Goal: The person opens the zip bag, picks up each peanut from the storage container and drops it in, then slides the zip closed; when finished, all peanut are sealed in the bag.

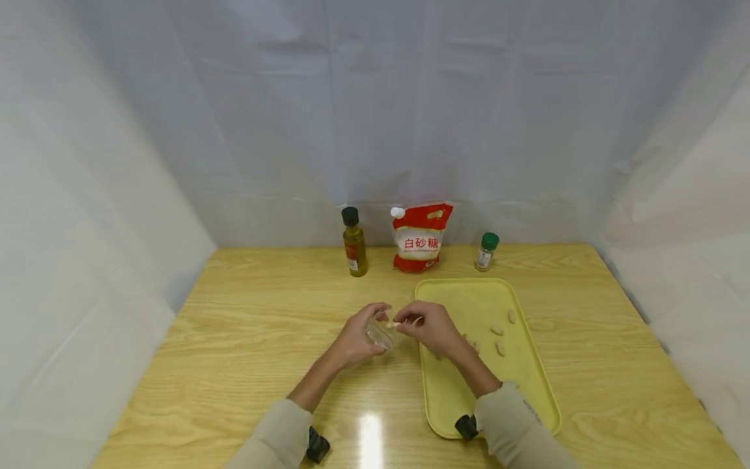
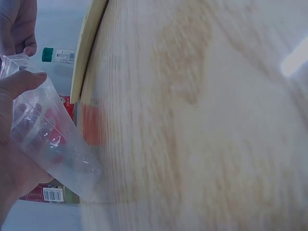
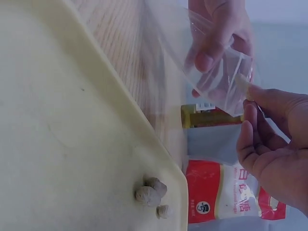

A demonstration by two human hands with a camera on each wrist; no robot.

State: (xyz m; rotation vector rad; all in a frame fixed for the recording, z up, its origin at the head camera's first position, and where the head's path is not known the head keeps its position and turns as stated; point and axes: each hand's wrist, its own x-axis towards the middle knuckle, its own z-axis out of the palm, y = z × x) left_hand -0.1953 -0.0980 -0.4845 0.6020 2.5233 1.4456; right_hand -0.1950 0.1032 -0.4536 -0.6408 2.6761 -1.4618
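Observation:
My left hand (image 1: 353, 337) holds a clear zip bag (image 2: 62, 139) with its mouth spread between thumb and fingers. The bag's body hangs below the grip in the left wrist view. Just right of it, my right hand (image 1: 433, 327) pinches a pale peanut (image 3: 243, 84) between thumb and fingertips, right at the bag's mouth. Whether the peanut's tip is inside the bag I cannot tell. Several unshelled peanuts (image 1: 500, 348) lie on the yellow tray (image 1: 469, 296) beneath and beyond the right forearm, which hides part of it.
Along the back of the wooden table (image 1: 258, 326) stand a dark-capped oil bottle (image 1: 355, 249), a red and white sugar pouch (image 1: 418, 240) and a small green-capped jar (image 1: 486, 253). White sheeting (image 1: 375, 117) encloses the back and sides.

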